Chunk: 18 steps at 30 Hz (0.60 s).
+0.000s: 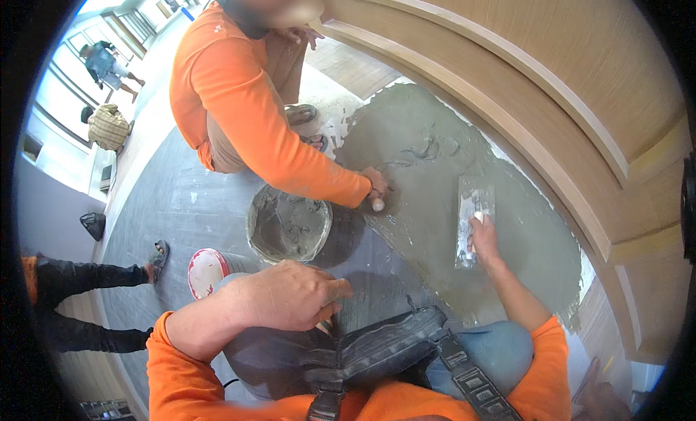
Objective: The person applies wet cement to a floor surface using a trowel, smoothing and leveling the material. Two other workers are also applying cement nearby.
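My right hand grips the handle of a rectangular plastering trowel, its blade lying on a patch of wet grey mortar on the floor. My left hand is held above my left knee, with its fingers curled. A small pale thing shows just below it; whether the hand holds it I cannot tell. Ahead of that hand stands a bucket with grey mortar inside and smeared on its rim. A co-worker's hand holds a tool with a pale rounded handle end at the patch's left edge.
A co-worker in an orange top squats beyond the bucket. A pail with a red-rimmed, white-smeared top stands left of it. Wooden panelling curves along the right side. Another person's dark-trousered legs are at left, with more people farther back.
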Each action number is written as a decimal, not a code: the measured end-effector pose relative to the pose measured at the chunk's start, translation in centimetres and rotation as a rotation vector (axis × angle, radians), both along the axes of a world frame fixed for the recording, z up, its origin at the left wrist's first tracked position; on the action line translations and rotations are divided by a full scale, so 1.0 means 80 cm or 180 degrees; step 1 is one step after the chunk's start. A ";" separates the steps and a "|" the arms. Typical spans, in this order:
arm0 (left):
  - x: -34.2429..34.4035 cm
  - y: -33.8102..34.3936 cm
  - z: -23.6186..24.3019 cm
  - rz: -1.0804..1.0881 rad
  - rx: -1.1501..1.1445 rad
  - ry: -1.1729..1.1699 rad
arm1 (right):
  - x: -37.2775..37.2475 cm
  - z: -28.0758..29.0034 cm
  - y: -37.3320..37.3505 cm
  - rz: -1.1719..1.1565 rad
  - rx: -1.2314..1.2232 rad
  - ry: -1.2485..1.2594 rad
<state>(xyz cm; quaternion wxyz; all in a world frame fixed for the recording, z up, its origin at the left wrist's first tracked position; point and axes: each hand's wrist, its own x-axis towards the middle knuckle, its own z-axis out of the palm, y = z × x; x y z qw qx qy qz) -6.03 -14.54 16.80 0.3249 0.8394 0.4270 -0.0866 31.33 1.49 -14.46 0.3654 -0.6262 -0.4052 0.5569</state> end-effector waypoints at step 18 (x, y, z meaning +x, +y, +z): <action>0.009 -0.017 0.039 0.0838 -0.0237 0.0513 | -0.137 -0.035 0.197 0.0603 0.0595 -0.2167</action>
